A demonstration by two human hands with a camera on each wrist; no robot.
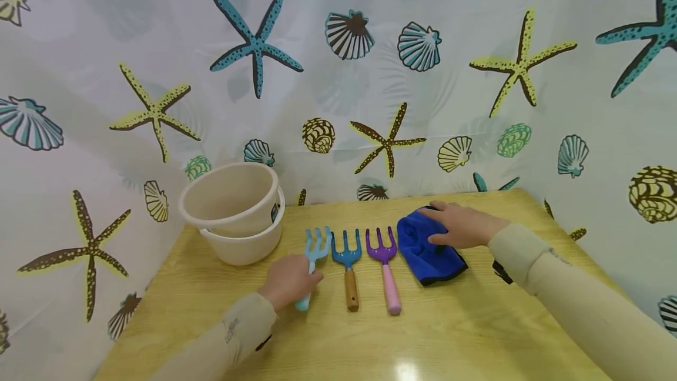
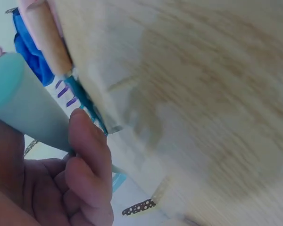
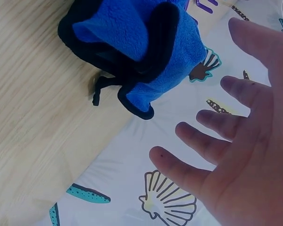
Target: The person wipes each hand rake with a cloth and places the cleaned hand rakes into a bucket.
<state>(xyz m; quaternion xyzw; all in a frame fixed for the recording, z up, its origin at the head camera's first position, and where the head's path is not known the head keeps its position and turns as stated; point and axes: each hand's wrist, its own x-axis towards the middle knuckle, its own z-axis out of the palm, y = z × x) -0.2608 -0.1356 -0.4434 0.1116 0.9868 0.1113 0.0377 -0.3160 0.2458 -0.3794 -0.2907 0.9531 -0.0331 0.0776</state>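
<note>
My left hand [image 1: 290,281] grips the handle of a light blue garden hand fork [image 1: 318,250], whose tines point away from me. In the left wrist view the fingers curl round its pale handle [image 2: 37,106]. My right hand [image 1: 465,225] is spread above a crumpled blue cloth [image 1: 431,260] with black edging. The right wrist view shows its fingers apart, with nothing in them, beside the cloth [image 3: 179,61]. Between the hands lie a dark blue hand fork [image 1: 347,257] with a wooden handle and a purple one [image 1: 382,253] with a pink handle.
Two cream buckets [image 1: 240,250], one nested in the other, stand at the back left of the wooden table [image 1: 338,346]. Behind the table's far edge hangs a white curtain [image 1: 338,93] printed with starfish and shells.
</note>
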